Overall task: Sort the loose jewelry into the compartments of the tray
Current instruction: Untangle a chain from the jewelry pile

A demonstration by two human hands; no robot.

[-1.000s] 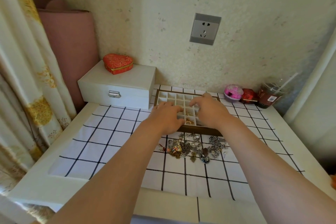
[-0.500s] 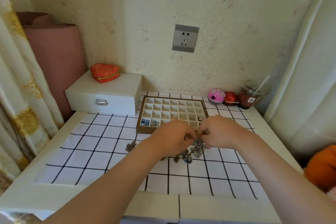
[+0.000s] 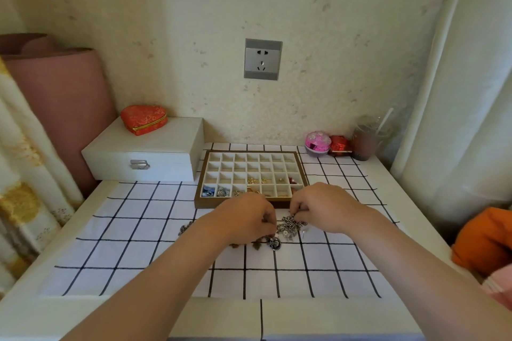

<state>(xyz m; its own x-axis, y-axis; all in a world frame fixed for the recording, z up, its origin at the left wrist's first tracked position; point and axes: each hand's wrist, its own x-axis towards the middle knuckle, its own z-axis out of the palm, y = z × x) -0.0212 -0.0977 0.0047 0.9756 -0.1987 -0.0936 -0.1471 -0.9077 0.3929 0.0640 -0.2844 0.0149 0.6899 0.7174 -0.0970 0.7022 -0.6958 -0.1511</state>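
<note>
1. Speckled cream wall [image 3: 318,36] at 12 o'clock, with a grey socket [image 3: 262,59].
2. Patterned curtain [image 3: 19,174] at 9 o'clock; pink roll [image 3: 61,108] behind.
3. White table [image 3: 410,202], checked cloth [image 3: 133,230].
4. At 3 o'clock, pale fabric [image 3: 457,91], possibly curtain.

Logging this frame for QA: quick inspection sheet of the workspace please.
Surface: white table under a white cloth with black grid lines.
Job's things: wooden-framed compartment tray, near rows partly filled; pile of loose silver-toned jewelry in front of it.
Clutter: white latched box with red heart-shaped case; pink ball, red wrapped item, plastic cup with straw.
Grippers: left hand and right hand over the pile, fingers curled; grasp unclear.
Cables: nothing seen.
Surroundings: grey wall socket, curtains, pink roll.
</note>
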